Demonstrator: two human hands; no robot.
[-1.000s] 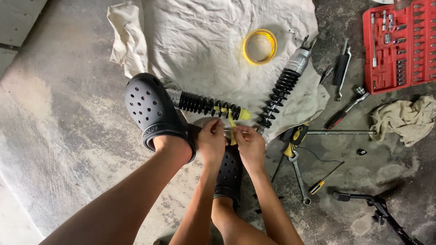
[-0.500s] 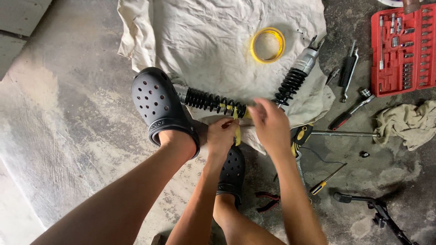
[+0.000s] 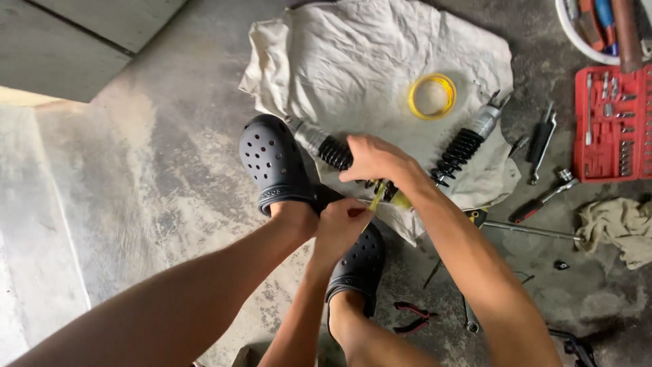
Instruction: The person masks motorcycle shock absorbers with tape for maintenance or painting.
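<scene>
1. Nearest the camera, the left hand (image 3: 341, 224) is pinching the lower end of a yellow strip (image 3: 378, 196); its grip is clenched on that strip, just beside the dark clog (image 3: 358, 261) on the concrete floor (image 3: 136, 177).
2. Just beyond, the right hand (image 3: 377, 162) is pressing down over the coil-spring shock absorber (image 3: 333, 151), fingers curled around its black spring; the grip is grasping the spring where the strip is meeting it.
3. The shock is lying across the near edge of a pale cloth (image 3: 367, 54), with its left end touching a second clog (image 3: 272, 163).
4. Risk, as judged: the strip is looking thin and taut, so it could be slipping from the pinch or snapping; the round shock could be rolling on loose cloth, and fingers lying against the coils could be getting nipped.
5. Risk, as judged: red-handled pliers (image 3: 411, 317) and a ratchet (image 3: 543, 198) are lying loose near the feet and could be getting kicked.
6. Farther off, a second shock absorber (image 3: 467, 143) and a yellow tape roll (image 3: 432, 96) are resting on the cloth.
7. At the far right, a red rectangular socket case (image 3: 611, 122) is lying open; its markings are too small to tell.
</scene>
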